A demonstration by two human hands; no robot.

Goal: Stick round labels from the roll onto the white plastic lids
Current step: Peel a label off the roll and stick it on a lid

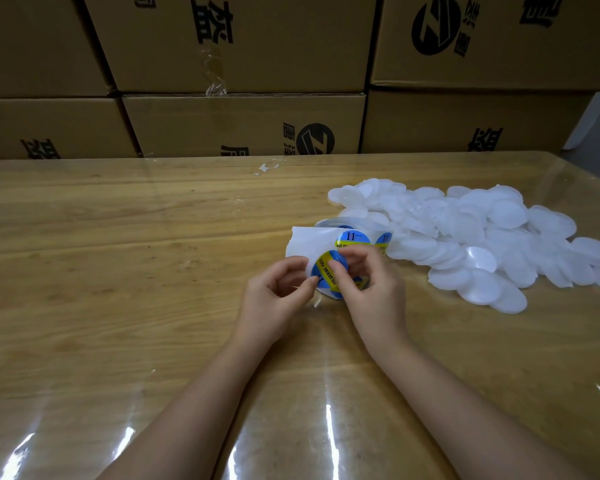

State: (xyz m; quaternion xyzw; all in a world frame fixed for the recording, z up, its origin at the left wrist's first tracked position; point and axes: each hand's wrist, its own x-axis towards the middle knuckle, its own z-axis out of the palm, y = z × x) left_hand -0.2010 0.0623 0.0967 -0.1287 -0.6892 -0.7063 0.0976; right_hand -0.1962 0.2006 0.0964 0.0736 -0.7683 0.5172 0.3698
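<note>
Both hands are working on one round label (329, 271) near the middle of the table (118, 271). It's bright blue with a yellow band across it, reading SOLDERING PASTE in black. The left hand (274, 292) is pinching its left edge with curled fingers, and the right hand (374, 289) is curling over its right side, gripping it too. Can't tell if anything's sitting under it. Just behind, the white strip (302, 242) is lying curled, carrying more of the same stickers. The lids (465, 244) are sitting in a loose heap to the right, plain milky-white discs overlapping each other. Cardboard boxes (239, 126) are standing stacked behind.
</note>
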